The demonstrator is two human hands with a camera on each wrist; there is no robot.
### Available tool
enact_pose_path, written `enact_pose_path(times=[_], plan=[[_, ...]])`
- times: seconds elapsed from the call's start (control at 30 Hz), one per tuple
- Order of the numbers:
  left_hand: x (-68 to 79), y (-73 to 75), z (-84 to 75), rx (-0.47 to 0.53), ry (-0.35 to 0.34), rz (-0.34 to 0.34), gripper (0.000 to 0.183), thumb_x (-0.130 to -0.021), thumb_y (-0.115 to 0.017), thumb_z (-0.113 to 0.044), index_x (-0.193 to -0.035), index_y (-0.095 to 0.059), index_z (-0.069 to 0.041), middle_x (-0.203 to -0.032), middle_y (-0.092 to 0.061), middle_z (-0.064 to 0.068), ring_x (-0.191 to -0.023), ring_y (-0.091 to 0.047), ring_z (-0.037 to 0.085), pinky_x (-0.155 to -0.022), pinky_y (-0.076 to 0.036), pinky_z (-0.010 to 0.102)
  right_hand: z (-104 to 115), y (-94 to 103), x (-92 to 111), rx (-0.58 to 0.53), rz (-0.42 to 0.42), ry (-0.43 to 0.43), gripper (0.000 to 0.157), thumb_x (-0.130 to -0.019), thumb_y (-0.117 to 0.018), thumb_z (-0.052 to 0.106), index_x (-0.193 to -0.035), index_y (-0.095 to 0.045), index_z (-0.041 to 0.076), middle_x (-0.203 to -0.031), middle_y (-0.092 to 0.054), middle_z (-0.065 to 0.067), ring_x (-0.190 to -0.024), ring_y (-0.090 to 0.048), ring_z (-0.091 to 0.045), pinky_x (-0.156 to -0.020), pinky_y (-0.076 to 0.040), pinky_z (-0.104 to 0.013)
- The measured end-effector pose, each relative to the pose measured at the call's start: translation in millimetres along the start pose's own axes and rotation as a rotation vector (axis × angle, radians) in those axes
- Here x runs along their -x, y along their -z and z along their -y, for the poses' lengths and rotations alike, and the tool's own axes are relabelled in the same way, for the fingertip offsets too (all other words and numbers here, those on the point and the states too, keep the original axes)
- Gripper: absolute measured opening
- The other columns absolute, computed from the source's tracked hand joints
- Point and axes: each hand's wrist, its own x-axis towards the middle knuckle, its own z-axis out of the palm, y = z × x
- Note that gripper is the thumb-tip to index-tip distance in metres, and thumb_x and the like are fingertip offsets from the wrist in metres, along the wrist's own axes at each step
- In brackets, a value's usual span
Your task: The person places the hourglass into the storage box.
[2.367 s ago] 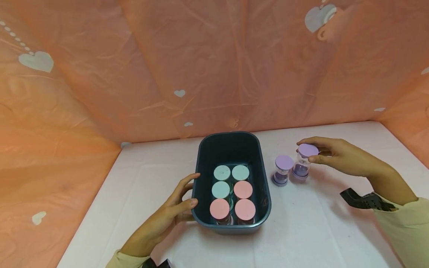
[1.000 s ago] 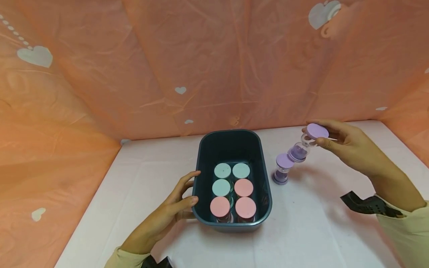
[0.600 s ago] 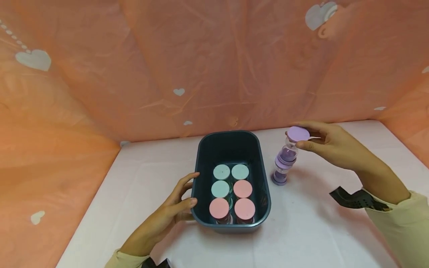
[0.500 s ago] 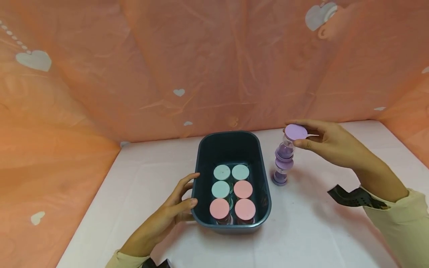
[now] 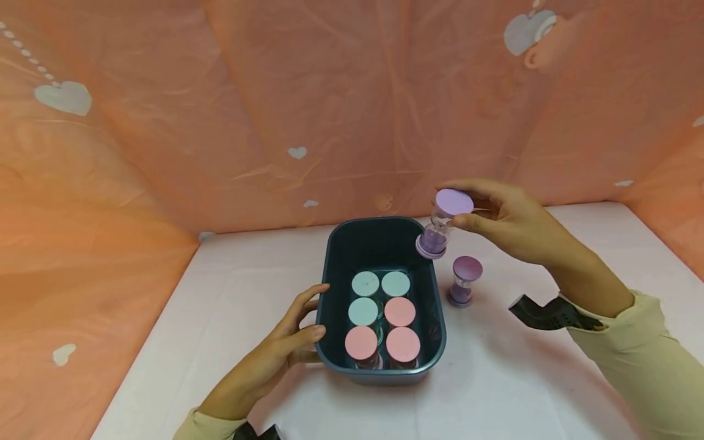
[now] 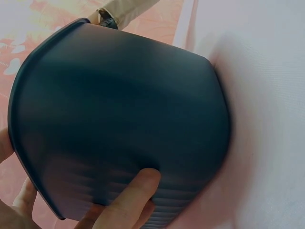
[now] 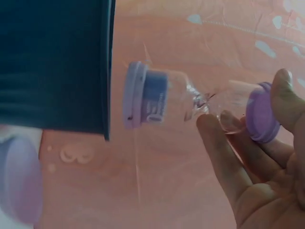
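My right hand (image 5: 503, 226) pinches a purple-capped sand timer (image 5: 434, 235) by its upper end, tilted, its lower cap overlapping the right rim of a dark blue-green bin (image 5: 376, 373). In the right wrist view the timer (image 7: 155, 98) lies sideways beside the bin wall (image 7: 52, 62), with purple sand at the far end. A second purple sand timer (image 5: 466, 278) stands on the table right of the bin. Inside the bin stand several sand timers, with mint caps (image 5: 365, 284) and pink caps (image 5: 404, 344). My left hand (image 5: 280, 342) rests spread against the bin's left side, fingers (image 6: 133, 195) on its outer wall.
The bin stands on a white-covered table (image 5: 236, 275). An orange sheet with pale hearts (image 5: 297, 153) hangs behind and at both sides. Black wrist mounts (image 5: 555, 315) sit by the sleeves.
My right hand has lifted the purple sand timer off the table, passed it over the other purple timer, and brought it left to the bin's rim. The left hand and the bin have stayed put.
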Motion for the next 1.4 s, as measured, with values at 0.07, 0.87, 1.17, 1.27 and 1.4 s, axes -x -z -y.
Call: enact_pose_path(times=[0.07, 0.87, 1.17, 1.27, 1.4], plan=[[-0.5, 0.2, 0.4, 0.002, -0.002, 0.003, 0.059, -0.103, -0.049, -0.022, -0.154, -0.021, -0.032, -0.154, -0.010, 0.020, -0.117, -0.060, 0.031, -0.096, -0.053, 0.050, 1, -5.3, -5, -0.022, 0.028, 0.013, 0.048, -0.093, -0.069, 0.013, -0.139, -0.057, 0.013, -0.126, -0.064, -0.007, -0.112, -0.066, -0.007, -0.088, -0.052, -0.014], [-4.2, 1.6, -0.8, -0.003, -0.009, 0.008, 0.060, -0.103, -0.049, -0.022, -0.155, -0.020, -0.030, -0.153, -0.013, 0.023, -0.113, -0.063, 0.028, -0.094, -0.054, 0.044, -10, -50.9, -48, 0.151, 0.355, 0.094, 0.048, -0.089, -0.074, 0.020, -0.132, -0.056, 0.008, -0.112, -0.065, -0.005, -0.099, -0.061, -0.018, -0.090, -0.055, -0.037], [-4.6, 1.3, -1.5, -0.009, 0.001, 0.006, 0.060, -0.103, -0.049, -0.023, -0.154, -0.020, -0.031, -0.153, -0.012, 0.021, -0.115, -0.062, 0.029, -0.095, -0.053, 0.045, -16, -63.5, -56, 0.348, 0.460, 0.114, 0.049, -0.090, -0.073, 0.026, -0.135, -0.060, 0.011, -0.130, -0.064, -0.007, -0.108, -0.062, -0.021, -0.098, -0.053, -0.042], [-4.4, 1.4, -1.5, -0.008, 0.000, 0.007, 0.060, -0.103, -0.049, -0.023, -0.154, -0.019, -0.031, -0.153, -0.012, 0.021, -0.115, -0.062, 0.029, -0.095, -0.054, 0.044, -16, -66.4, -58, 0.386, 0.475, 0.131, 0.049, -0.090, -0.073, 0.023, -0.135, -0.060, 0.008, -0.129, -0.065, -0.010, -0.106, -0.062, -0.022, -0.096, -0.053, -0.042], [-4.1, 1.6, -0.6, -0.007, 0.000, 0.009, 0.060, -0.103, -0.049, -0.022, -0.155, -0.019, -0.031, -0.153, -0.012, 0.021, -0.114, -0.063, 0.029, -0.094, -0.054, 0.044, -15, -69.0, -60, 0.443, 0.499, 0.096, 0.048, -0.091, -0.073, 0.023, -0.134, -0.061, 0.006, -0.127, -0.066, -0.011, -0.107, -0.062, -0.024, -0.097, -0.053, -0.042]])
